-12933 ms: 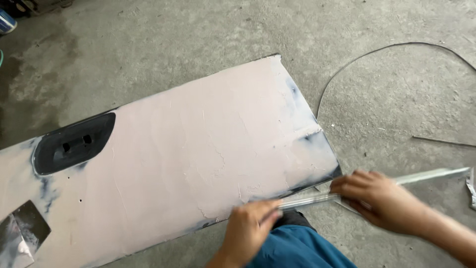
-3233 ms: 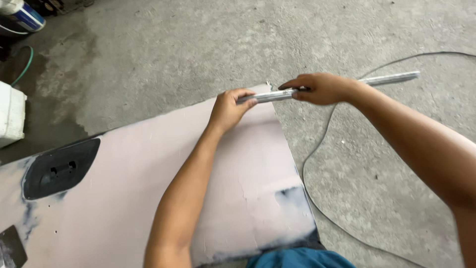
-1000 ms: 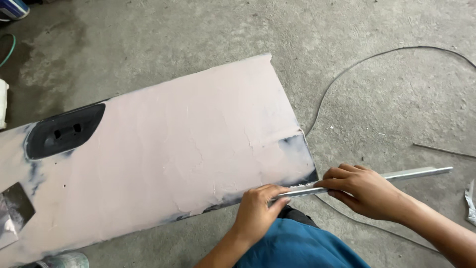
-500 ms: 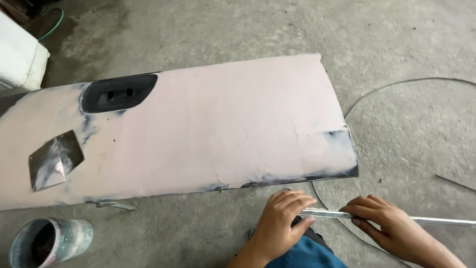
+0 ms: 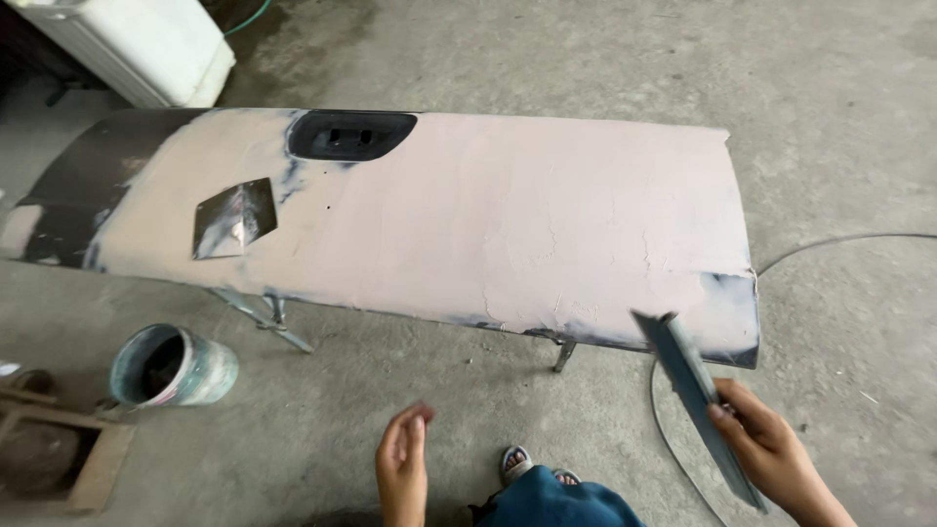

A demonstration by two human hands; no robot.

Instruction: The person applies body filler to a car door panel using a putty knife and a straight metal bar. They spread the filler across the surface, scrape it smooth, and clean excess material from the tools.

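Gripping a long flat metal strip (image 5: 695, 400) near its lower end, the right hand (image 5: 771, 459) holds it tilted, its upper end over the near right corner of the panel (image 5: 508, 215). The left hand (image 5: 402, 470) hangs open and empty beside a blue-clad knee (image 5: 547, 503). A metal can (image 5: 174, 366) lies on the concrete floor (image 5: 605, 49) to the left. Farther off, the filler-coated panel rests on a stand, a dark recess (image 5: 349, 135) near its far edge; a white container (image 5: 137, 44) sits beyond.

A bucket (image 5: 174, 366) sits left of the hands, before the panel (image 5: 508, 224).
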